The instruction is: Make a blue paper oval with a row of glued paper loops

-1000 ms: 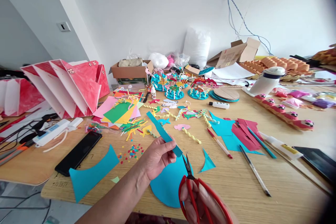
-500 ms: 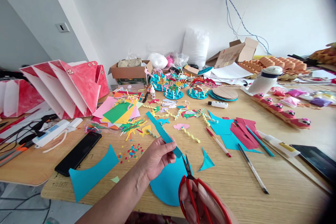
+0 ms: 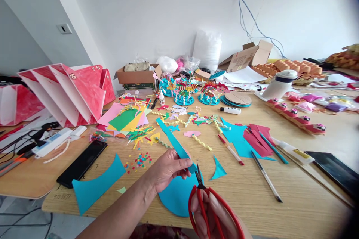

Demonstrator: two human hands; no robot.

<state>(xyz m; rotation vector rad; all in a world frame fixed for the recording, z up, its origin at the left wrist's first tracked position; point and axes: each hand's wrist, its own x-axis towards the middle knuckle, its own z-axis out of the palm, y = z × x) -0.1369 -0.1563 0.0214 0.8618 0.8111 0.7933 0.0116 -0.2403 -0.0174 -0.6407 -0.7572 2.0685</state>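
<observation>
Between the thumb and fingers of my left hand [image 3: 169, 168] is a long blue paper strip [image 3: 172, 138], slanting up to the left. My right hand [image 3: 215, 213] is wrapped round the red handles of a pair of scissors [image 3: 201, 186]. Their dark blades point up beside the strip's lower end; whether they touch it I cannot tell. Under both hands a rounded blue paper piece [image 3: 175, 198] lies on the table, partly covered. A curved blue offcut [image 3: 99, 183] is to the left, and a small blue triangular scrap [image 3: 218, 168] lies right of the blades.
A black phone [image 3: 82, 164] lies at the left, near colored paper sheets [image 3: 123, 119] and scattered paper dots [image 3: 143, 160]. Pens [image 3: 266, 177] and red paper pieces [image 3: 256, 140] are on the right. Decorated blue discs [image 3: 183, 99] stand farther back, near a white bottle [image 3: 280, 84].
The camera view has shifted slightly. My left hand and the strip sit a little lower, with the strip's lower end closer to the scissors' blades. Both grips are the same.
</observation>
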